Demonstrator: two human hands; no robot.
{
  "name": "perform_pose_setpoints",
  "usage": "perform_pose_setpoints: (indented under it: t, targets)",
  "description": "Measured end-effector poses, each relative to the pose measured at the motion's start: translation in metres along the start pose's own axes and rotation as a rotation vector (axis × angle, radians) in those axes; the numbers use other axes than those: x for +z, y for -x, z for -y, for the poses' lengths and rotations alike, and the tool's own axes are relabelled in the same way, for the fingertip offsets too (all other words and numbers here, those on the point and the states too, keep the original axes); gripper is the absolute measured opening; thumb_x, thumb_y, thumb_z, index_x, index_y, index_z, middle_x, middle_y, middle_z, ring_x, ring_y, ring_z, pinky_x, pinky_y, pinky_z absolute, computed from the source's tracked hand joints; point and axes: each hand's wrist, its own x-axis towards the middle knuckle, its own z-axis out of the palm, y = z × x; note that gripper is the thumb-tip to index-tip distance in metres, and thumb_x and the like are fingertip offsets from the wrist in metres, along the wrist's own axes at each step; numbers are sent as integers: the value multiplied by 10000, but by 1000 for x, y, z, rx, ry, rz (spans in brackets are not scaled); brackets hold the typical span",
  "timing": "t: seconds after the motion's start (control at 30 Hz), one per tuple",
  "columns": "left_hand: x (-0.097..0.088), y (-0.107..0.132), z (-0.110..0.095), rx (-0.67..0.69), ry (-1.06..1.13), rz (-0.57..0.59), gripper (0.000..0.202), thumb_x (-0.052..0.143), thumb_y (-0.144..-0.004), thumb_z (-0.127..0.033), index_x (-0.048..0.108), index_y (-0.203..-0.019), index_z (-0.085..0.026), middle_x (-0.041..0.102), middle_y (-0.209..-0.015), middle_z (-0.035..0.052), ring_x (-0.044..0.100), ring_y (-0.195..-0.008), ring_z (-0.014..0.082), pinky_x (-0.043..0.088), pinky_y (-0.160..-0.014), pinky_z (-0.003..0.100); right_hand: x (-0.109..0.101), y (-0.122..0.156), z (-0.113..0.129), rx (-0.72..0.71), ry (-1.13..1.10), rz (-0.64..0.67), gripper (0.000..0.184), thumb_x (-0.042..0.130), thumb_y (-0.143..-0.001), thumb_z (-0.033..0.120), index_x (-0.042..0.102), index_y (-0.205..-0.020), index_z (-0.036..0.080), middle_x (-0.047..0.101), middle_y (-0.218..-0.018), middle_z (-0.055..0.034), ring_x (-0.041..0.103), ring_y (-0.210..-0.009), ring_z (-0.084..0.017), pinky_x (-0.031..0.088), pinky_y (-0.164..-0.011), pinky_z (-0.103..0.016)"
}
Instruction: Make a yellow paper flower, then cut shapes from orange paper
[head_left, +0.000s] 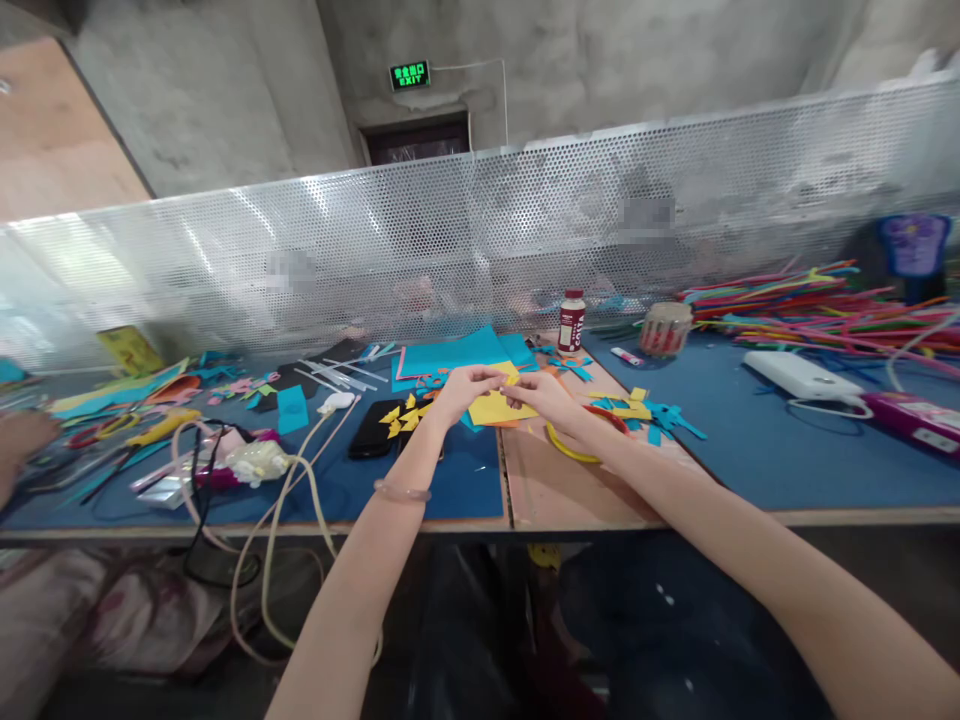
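Note:
My left hand (466, 390) and my right hand (543, 394) meet over the middle of the table. Fingertips of both are pinched on a small yellow paper piece (512, 380), whose shape is partly covered. Under them lies a yellow paper sheet (486, 410), with blue sheets (450, 355) behind it. Left of my left hand, small folded or cut yellow pieces (394, 420) lie on and beside a black phone (369, 432). Below my right wrist shows a yellow loop (574, 448), partly hidden by the forearm. More yellow scraps (636, 404) and blue cut pieces (671, 418) lie to the right.
A Costa bottle (572, 322) and a clear ribbed jar (666, 330) stand at the back. Coloured pipe cleaners (810, 310) and a white power bank (804, 378) lie right. Cables (281, 510) hang over the front edge. Another person's hand (26, 440) is far left. Perforated metal screen (375, 240) behind.

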Motion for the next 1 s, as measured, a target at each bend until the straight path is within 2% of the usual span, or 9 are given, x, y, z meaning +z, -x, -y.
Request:
perform_pose_setpoints:
  t: [0.53, 1.0]
  targets:
    - [2, -1, 5, -21, 32, -25, 260, 718, -680, -343, 738, -865, -161, 722, -876, 72, 611, -765, 151, 448, -708, 280, 2, -3, -10, -19, 0, -20, 388, 620, -780, 516, 627, -658, 148, 640, -636, -42, 579, -594, -145, 430, -575, -252]
    - [5, 0, 3, -49, 73, -38, 282, 712, -683, -358, 720, -875, -152, 709, -901, 79, 618, -795, 159, 448, -714, 281, 5, 0, -2, -14, 12, -54, 410, 618, -769, 543, 610, -646, 152, 643, -645, -55, 574, -597, -147, 434, -563, -252]
